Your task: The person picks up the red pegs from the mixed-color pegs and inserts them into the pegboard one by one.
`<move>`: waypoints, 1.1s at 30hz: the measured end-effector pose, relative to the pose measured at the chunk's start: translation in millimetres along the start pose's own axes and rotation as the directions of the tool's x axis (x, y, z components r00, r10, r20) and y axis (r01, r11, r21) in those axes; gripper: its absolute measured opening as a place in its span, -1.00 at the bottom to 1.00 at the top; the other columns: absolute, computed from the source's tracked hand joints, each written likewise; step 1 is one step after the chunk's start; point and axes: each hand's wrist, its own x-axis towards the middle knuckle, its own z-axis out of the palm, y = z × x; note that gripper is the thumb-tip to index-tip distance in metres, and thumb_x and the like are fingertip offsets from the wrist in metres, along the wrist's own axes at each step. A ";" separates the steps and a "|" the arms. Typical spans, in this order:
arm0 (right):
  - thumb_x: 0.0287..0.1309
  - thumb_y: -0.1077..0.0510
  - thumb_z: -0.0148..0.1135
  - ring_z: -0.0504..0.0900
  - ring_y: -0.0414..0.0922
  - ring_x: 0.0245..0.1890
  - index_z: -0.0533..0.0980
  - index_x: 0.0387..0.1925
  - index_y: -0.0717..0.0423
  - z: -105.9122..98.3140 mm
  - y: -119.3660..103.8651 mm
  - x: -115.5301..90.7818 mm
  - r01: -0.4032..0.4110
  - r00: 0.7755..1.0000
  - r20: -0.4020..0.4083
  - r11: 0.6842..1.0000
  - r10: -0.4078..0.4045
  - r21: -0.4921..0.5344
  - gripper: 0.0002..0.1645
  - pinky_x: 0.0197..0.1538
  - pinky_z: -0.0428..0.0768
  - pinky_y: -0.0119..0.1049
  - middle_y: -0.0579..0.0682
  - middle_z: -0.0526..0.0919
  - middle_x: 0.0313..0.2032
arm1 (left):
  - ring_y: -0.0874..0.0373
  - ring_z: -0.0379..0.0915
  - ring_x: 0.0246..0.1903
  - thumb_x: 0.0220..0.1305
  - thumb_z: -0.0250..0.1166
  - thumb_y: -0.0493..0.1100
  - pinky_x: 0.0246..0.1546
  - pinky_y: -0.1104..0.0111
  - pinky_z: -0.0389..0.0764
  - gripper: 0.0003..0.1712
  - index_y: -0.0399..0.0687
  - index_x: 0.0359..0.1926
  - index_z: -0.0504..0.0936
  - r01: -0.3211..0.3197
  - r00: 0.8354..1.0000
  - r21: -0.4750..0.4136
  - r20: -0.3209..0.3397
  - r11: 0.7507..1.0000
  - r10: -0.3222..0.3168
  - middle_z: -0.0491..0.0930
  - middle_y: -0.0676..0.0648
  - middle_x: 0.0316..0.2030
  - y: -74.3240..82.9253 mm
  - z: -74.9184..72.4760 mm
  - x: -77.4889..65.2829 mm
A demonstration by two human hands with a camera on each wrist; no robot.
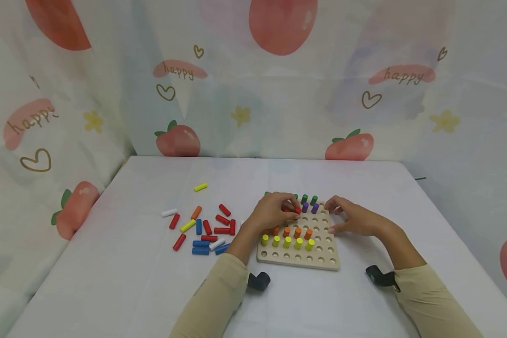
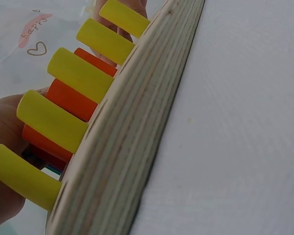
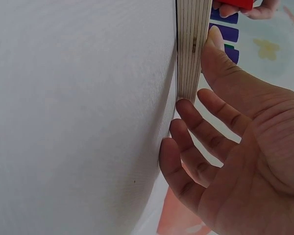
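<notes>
A wooden pegboard [image 1: 297, 263] lies on the table, partly filled with rows of pegs. Yellow pegs [image 1: 287, 242] stand near its front, orange pegs [image 1: 297, 233] behind them, and purple pegs [image 1: 315, 208] and green pegs [image 1: 314, 200] toward the back. Over the back part, my left hand [image 1: 273, 212] pinches a red peg [image 1: 297, 211] between thumb and fingertips; the holes beneath are hidden by it. At the board's right side is my right hand [image 1: 357, 219], fingers loosely bent. Its thumb [image 3: 220, 58] touches the board's edge in the right wrist view, the other fingers apart below.
Left of the board lie loose pegs: several red pegs [image 1: 222, 219], several blue pegs [image 1: 200, 250], yellow pegs [image 1: 200, 187], an orange peg [image 1: 196, 212] and white pegs [image 1: 169, 213]. A patterned curtain [image 1: 279, 108] hangs behind the white table [image 1: 122, 281].
</notes>
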 end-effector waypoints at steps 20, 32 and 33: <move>0.17 0.01 0.55 0.38 0.28 0.29 0.33 0.25 0.16 -0.6 0.8 0.9 -0.002 1.000 0.007 1.000 0.002 0.009 -0.23 0.31 0.35 0.34 0.22 0.45 0.26 | 0.37 0.58 -0.20 0.28 0.51 -0.05 0.17 0.21 0.52 -0.82 0.15 -0.14 0.71 0.001 1.000 0.049 0.001 0.999 -0.001 0.69 0.26 -0.28 1.4 0.4 0.3; 0.16 0.00 0.55 0.39 0.27 0.29 0.33 0.25 0.15 -0.3 1.7 0.4 0.002 1.000 0.007 1.000 -0.002 0.005 -0.23 0.30 0.37 0.33 0.21 0.45 0.26 | 0.38 0.58 -0.16 0.31 0.50 -0.03 0.18 0.23 0.51 -0.76 0.14 -0.03 0.76 0.006 1.000 0.070 0.014 0.998 -0.007 0.70 0.26 -0.25 2.1 0.3 -0.1; 0.16 0.00 0.55 0.39 0.27 0.29 0.33 0.25 0.15 -0.3 1.9 0.6 0.001 1.000 0.007 1.000 -0.001 0.004 -0.23 0.30 0.37 0.33 0.21 0.45 0.26 | 0.38 0.58 -0.16 0.31 0.50 -0.03 0.18 0.24 0.51 -0.76 0.14 -0.02 0.76 0.007 1.000 0.069 0.013 0.998 -0.008 0.70 0.26 -0.25 2.5 -0.1 -0.3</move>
